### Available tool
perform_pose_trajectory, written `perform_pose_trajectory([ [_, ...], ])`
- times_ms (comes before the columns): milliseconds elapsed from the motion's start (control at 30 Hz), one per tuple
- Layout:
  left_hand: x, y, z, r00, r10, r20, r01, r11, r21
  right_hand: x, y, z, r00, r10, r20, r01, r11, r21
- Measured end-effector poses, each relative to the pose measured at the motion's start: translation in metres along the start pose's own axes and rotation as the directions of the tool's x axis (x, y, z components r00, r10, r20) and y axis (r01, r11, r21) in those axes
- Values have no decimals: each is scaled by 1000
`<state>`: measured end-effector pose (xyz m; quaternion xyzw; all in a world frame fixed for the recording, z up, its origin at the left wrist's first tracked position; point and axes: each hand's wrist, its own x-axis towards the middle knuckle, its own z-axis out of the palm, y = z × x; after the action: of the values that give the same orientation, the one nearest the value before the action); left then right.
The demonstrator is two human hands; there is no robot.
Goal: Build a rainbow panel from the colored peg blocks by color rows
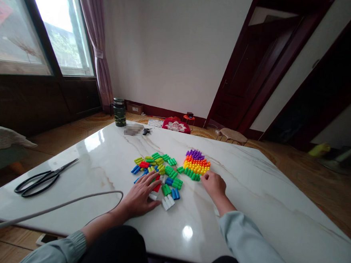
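Small bullet-shaped plastic pieces lie in two groups on the marble-patterned table (225, 231). In the loose group, green pieces (171, 171), blue pieces (175, 194), white pieces (167, 202) and a red piece (157, 184) lie at different angles. My left hand (141, 193) rests over the near left side of these, fingers stretched out, partly covering red and white ones. To the right stands a tight block with purple (195, 154), orange, yellow (196, 167) and green rows. My right hand (215, 186) touches its near right corner, fingers pinched together; whatever they hold is hidden.
Black-handled scissors (47, 177) lie at the left of the table, beside a grey cable (68, 199). At the far left corner stand a camouflage flask (119, 113), a blurred-out item (133, 129) and a dark small tool or keys (147, 131). A stool (232, 135) stands beyond.
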<state>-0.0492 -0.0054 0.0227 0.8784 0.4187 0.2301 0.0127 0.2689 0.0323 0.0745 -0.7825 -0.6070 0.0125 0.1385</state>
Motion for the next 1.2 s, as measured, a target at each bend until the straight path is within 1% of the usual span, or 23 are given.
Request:
perform_pose_trajectory([
  [67,0,-1,1,1000,2,1,-2,1000,-2,-3,-5,-5,996,6,88,-4,1000,-27],
  [133,0,-1,1,1000,1,3,-1,1000,-4,-5,-8,-5,987,-29,157,34,999,-31],
  [233,0,0,1,1000,0,-1,0,1000,-6,-6,-10,-1,978,-66,196,68,998,-2],
  [567,1,2,-3,1000,2,-4,-2,1000,-11,-4,-10,11,970,-121,209,105,991,82],
  [700,1,2,-2,1000,5,-12,-5,1000,-11,-3,-10,13,972,-91,218,71,993,99],
  [800,1,2,-3,1000,3,-2,-3,1000,-4,-2,-9,14,973,-91,214,70,992,100],
  [1200,0,0,-1,1000,0,-4,0,1000,-1,-1,-6,19,970,-168,174,154,984,95],
])
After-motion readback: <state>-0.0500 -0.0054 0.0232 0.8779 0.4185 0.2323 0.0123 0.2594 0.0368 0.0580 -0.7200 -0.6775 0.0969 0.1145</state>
